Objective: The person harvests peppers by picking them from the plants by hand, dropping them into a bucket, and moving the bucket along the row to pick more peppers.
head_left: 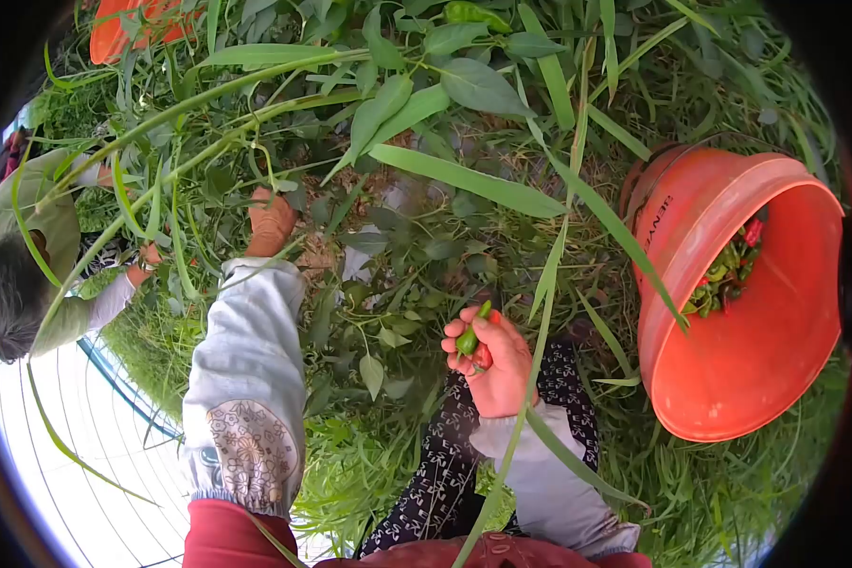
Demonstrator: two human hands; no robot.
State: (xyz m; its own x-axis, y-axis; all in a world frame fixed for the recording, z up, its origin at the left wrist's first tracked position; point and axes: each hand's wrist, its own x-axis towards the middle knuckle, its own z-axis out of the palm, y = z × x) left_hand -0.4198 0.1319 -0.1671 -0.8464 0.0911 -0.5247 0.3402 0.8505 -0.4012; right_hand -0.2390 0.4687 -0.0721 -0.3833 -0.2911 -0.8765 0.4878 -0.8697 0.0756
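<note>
My left hand (271,223) reaches forward into the leafy pepper plants (369,118), at the end of a pale blue sleeve. Leaves and the angle hide its fingers, so I cannot tell whether they grip anything. Closer to my body, my right hand (502,364) is turned palm up with its fingers curled around peppers. A green pepper (468,341) sticks out between thumb and fingers, and a red pepper (483,356) shows beside it. Another green pepper (475,14) hangs among the leaves at the top.
An orange bucket (667,237) lies tilted at the right, with green and red peppers (729,275) inside. Another orange container (114,33) shows at the top left. A co-worker (52,241) bends into the plants at left. Long grass blades (473,180) cross in front of me.
</note>
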